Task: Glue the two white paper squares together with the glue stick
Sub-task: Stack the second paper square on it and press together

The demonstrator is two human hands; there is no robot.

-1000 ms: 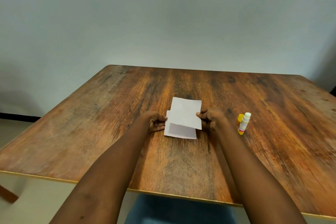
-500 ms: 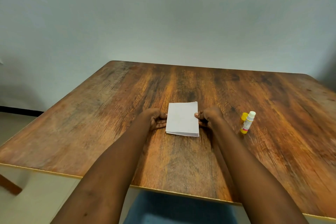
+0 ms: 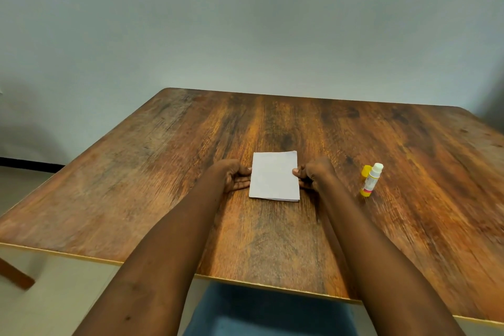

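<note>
No text can be read; the glue stick (image 3: 371, 180) label right of the paper is too blurred.

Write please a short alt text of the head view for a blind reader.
Two bare hands, left hand and right hand, touch the side edges of stacked white paper squares lying flat on a wooden table. An uncapped glue stick stands to the right, its yellow cap beside it.

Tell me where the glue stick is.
In the head view, the glue stick stands uncapped on the table, right of the right hand, beside its yellow cap.
</note>
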